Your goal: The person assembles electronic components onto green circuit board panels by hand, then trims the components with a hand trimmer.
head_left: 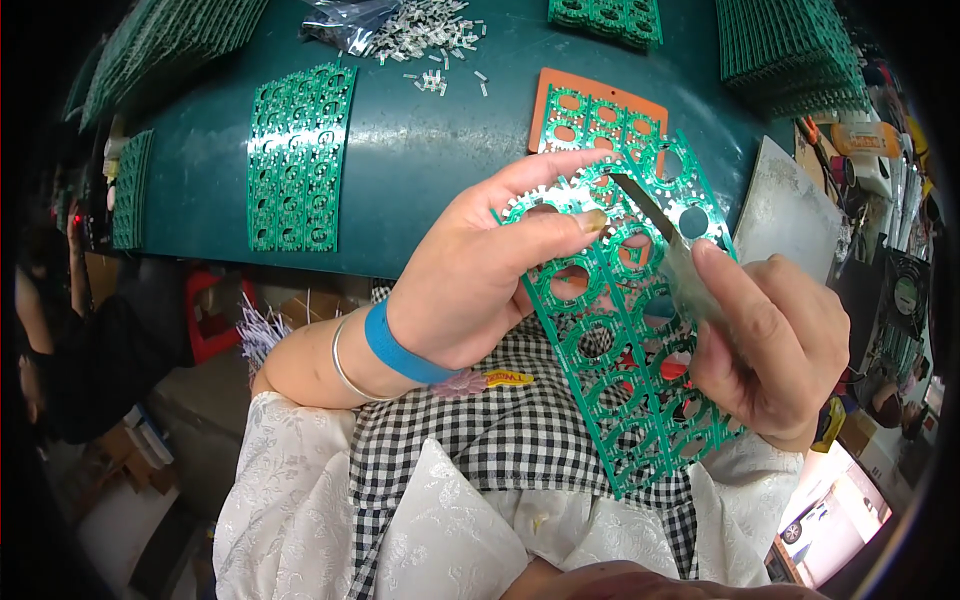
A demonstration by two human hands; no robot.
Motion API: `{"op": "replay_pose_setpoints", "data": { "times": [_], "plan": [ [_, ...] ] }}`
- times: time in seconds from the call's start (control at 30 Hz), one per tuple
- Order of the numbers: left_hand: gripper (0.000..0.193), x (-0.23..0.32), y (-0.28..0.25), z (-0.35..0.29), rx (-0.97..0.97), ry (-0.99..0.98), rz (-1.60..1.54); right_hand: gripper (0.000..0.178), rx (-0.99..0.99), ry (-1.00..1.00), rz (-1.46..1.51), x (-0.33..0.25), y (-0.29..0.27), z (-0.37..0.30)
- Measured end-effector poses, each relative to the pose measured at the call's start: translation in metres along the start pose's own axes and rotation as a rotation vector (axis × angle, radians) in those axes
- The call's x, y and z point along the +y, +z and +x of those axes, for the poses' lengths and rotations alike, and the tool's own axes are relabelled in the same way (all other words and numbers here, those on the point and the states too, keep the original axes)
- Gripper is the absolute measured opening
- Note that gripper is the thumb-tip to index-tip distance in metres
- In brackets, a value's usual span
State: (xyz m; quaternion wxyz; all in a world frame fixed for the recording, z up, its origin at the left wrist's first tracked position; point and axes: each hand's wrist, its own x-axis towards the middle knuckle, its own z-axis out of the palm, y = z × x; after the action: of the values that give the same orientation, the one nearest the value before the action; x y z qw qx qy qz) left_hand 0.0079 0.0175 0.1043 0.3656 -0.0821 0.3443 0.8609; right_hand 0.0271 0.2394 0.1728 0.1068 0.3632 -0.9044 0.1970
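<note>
My left hand [490, 245] grips the upper left edge of a green circuit board panel [610, 370], thumb on top and fingers behind it. The panel is tilted over my lap and has rows of round holes ringed with small white parts. My right hand [775, 335] is closed round a slim, dark, blade-like tool [648, 208]; whether it is a knife or tweezers I cannot tell. Its tip meets the panel's upper part, near my left fingertips. Beyond the panel, an orange tray [543, 105] bears another green panel [602, 112].
A green panel [298, 165] lies on the dark green table [430, 165] at left. Stacks of panels stand at far left [165, 45], far right [790, 55] and back [605, 18]. Small white parts [425, 35] are heaped beside a plastic bag [350, 22]. A red stool [210, 320] stands below.
</note>
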Motion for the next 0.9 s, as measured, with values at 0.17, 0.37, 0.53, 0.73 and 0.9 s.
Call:
{"op": "replay_pose_setpoints", "data": {
  "times": [0.17,0.37,0.53,0.73,0.9],
  "plan": [
    [0.053,0.0001,-0.0009,0.0008,-0.008,0.0,-0.011,0.043,-0.007,-0.027,-0.04,0.0004,0.0013,0.0006],
    [0.052,-0.0013,-0.0013,0.0017,-0.007,0.007,0.004,0.041,-0.029,-0.039,-0.057,0.0002,0.0004,0.0011],
    [0.051,-0.0034,-0.0002,0.0023,0.01,0.026,-0.01,0.043,-0.092,-0.137,-0.208,-0.0049,-0.0002,0.0012],
    [0.049,0.0029,0.0052,-0.0001,0.044,0.026,0.052,0.041,-0.034,-0.056,-0.084,-0.0013,0.0033,0.0],
    [0.049,-0.0004,0.0044,-0.0013,0.001,-0.001,0.06,0.041,-0.033,-0.001,0.055,0.0021,-0.0002,-0.0018]
  ]
}}
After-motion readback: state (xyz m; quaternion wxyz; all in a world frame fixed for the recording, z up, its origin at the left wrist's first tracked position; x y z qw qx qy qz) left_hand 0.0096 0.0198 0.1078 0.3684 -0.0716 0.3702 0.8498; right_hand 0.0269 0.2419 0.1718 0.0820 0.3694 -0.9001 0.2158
